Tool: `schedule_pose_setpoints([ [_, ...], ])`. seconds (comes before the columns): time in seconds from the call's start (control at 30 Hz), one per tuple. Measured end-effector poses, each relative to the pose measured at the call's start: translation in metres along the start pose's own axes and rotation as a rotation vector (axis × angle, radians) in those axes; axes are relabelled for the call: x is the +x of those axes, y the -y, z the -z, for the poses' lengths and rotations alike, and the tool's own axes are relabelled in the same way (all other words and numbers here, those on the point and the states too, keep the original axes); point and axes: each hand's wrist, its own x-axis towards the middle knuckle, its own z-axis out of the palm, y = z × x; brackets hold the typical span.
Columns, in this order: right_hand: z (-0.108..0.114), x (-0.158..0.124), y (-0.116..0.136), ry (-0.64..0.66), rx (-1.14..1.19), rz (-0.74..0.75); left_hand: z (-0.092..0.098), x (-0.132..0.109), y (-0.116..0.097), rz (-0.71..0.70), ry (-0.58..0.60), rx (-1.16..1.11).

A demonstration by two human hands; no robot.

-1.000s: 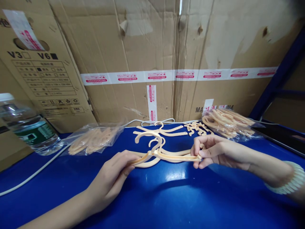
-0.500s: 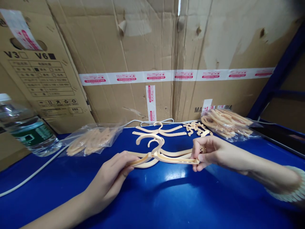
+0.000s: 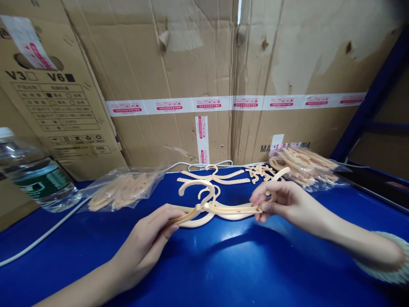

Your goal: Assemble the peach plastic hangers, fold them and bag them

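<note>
Between my two hands, above the blue table, is a cream plastic folding hanger [image 3: 234, 209] with its hook upward. My left hand [image 3: 152, 232] is closed on the end of its left arm. The fingers of my right hand [image 3: 277, 202] pinch the tip of its right arm. A short cream strip [image 3: 281, 173] sticks up behind my right fingers; its lower end is hidden there. Just behind the held hanger lies another cream hanger [image 3: 196, 222] on the table, partly covered. Farther back rests one more cream hanger [image 3: 220, 178], its arms spread.
Small cream plastic pieces [image 3: 260, 172] lie in a heap at the back. Clear bags of cream parts stand left [image 3: 119, 192] and right [image 3: 303, 164]. A water bottle [image 3: 41, 183] is at far left, near a white cable [image 3: 47, 232]. Cardboard [image 3: 179, 68] walls the back of the blue table [image 3: 204, 273].
My right hand has shifted slightly left and up with the right arm's tip, and the strip behind its fingers shows longer. The hanger's hook has moved a little left.
</note>
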Motion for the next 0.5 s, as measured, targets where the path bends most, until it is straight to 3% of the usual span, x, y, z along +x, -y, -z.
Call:
schedule_pose_setpoints([
  [0.5,-0.0012,-0.0013,0.0001,0.037,0.004,0.000,0.0000,0.0000,0.0034,-0.037,-0.017,0.028],
])
